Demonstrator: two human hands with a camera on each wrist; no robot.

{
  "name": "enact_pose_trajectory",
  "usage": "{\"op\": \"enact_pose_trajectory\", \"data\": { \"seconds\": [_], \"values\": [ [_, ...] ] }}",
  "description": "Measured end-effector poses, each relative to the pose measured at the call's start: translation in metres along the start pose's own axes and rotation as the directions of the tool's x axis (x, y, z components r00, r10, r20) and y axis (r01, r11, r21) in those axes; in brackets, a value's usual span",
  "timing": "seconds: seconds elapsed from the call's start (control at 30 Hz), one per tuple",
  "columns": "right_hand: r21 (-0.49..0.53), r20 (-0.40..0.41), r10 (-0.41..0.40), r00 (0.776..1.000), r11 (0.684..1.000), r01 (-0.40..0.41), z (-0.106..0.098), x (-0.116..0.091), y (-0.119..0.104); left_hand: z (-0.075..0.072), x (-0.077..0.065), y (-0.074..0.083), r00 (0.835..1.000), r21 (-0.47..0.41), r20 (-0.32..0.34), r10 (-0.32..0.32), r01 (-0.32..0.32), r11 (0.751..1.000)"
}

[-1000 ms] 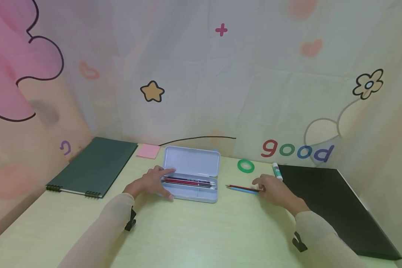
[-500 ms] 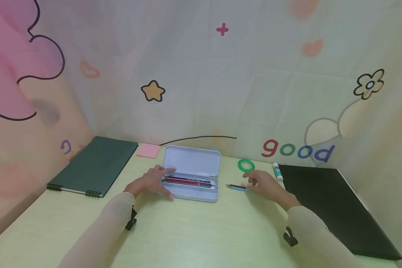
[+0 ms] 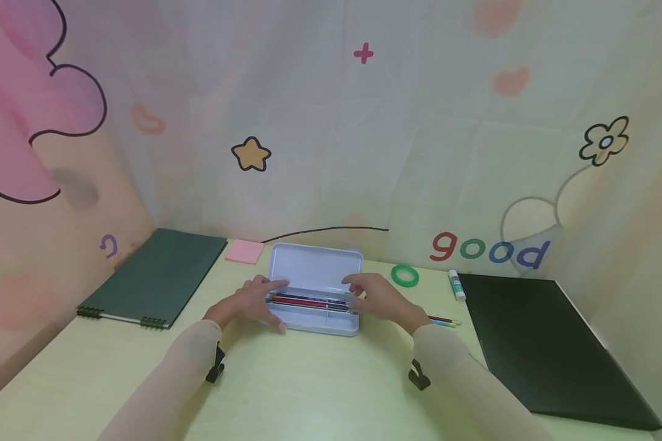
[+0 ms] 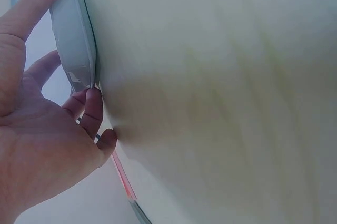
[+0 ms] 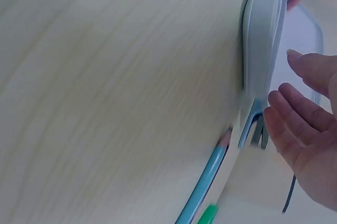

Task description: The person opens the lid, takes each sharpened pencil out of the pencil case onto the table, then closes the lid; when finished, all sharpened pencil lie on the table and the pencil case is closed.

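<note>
An open pale pencil case (image 3: pixel 314 266) lies on the table with several pencils (image 3: pixel 311 301) in its rear compartment. My left hand (image 3: pixel 247 300) grips its left end, index finger over the inside and thumb at the front wall. In the left wrist view, curled fingertips touch the end of the case (image 4: pixel 73 29). Over the right end is my right hand (image 3: pixel 380 297), with thumb and fingers apart and nothing between them. Beside its forearm lie loose pencils (image 3: pixel 444 321), partly hidden; a blue pencil (image 5: pixel 205 182) with a sharpened tip shows in the right wrist view.
A green tape roll (image 3: pixel 405 275) and a glue stick (image 3: pixel 456 286) lie at the back right, beside a large black flat board (image 3: pixel 557 349). At the left are a dark green spiral notebook (image 3: pixel 160 275) and a pink sticky-note pad (image 3: pixel 244 251). A printed curtain (image 3: pixel 320 153) backs the table.
My right hand has moved left from the loose pencils to the right end of the pencil case. Those pencils stay on the table. The left hand keeps its place.
</note>
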State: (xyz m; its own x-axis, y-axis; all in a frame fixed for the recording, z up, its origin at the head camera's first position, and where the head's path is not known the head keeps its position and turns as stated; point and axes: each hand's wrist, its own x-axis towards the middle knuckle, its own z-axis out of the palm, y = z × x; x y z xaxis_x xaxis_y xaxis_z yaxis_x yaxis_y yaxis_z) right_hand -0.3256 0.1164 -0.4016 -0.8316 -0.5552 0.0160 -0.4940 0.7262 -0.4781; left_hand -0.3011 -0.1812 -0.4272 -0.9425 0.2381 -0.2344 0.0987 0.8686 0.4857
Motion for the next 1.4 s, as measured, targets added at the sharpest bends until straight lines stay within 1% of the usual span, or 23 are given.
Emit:
{"op": "enact_pose_trajectory", "data": {
  "seconds": [0.07,0.17,0.27,0.37,0.43,0.53,0.73,0.9,1.03,1.2,1.4],
  "values": [
    [0.008,0.014,-0.003,1.0,1.0,0.003,0.005,0.006,-0.01,0.001,0.001,-0.001,1.0,-0.001,-0.001,-0.008,0.008,1.0],
    [0.002,0.026,-0.05,0.998,0.999,0.05,0.013,0.015,-0.021,0.001,0.002,-0.001,1.0,0.005,-0.002,-0.014,0.014,1.0],
    [-0.035,0.04,-0.098,0.994,0.994,0.099,0.02,0.022,-0.029,0.001,0.001,0.0,1.0,0.007,0.003,-0.016,0.016,1.0],
    [-0.097,0.06,-0.11,0.992,0.989,0.116,0.026,0.027,-0.036,0.0,0.001,0.001,1.0,0.003,0.011,-0.017,0.017,1.0],
    [-0.141,0.073,-0.099,0.992,0.984,0.109,0.028,0.029,-0.042,-0.001,0.0,0.001,1.0,0.003,0.012,-0.015,0.015,1.0],
    [-0.18,0.088,-0.072,0.994,0.98,0.087,0.029,0.029,-0.05,-0.001,0.0,0.002,1.0,0.003,0.011,-0.016,0.016,1.0],
    [-0.174,0.109,0.008,0.994,0.985,0.011,0.032,0.03,-0.059,0.0,0.0,0.001,1.0,-0.001,0.004,-0.014,0.014,1.0],
    [-0.194,0.129,0.041,0.991,0.981,-0.015,0.038,0.034,-0.058,0.0,0.0,0.003,1.0,-0.004,0.005,-0.019,0.019,1.0],
    [-0.178,0.147,0.046,0.988,0.984,-0.019,0.039,0.036,-0.058,0.0,0.0,0.003,1.0,-0.009,0.008,-0.026,0.026,1.0],
    [-0.144,0.167,0.029,0.985,0.99,-0.004,0.034,0.037,-0.061,0.0,-0.001,0.004,1.0,-0.007,0.013,-0.024,0.024,1.0],
    [-0.163,0.204,-0.007,0.979,0.986,0.041,0.031,0.04,-0.063,0.001,-0.001,0.003,1.0,-0.003,0.008,-0.03,0.03,1.0]
  ]
}}
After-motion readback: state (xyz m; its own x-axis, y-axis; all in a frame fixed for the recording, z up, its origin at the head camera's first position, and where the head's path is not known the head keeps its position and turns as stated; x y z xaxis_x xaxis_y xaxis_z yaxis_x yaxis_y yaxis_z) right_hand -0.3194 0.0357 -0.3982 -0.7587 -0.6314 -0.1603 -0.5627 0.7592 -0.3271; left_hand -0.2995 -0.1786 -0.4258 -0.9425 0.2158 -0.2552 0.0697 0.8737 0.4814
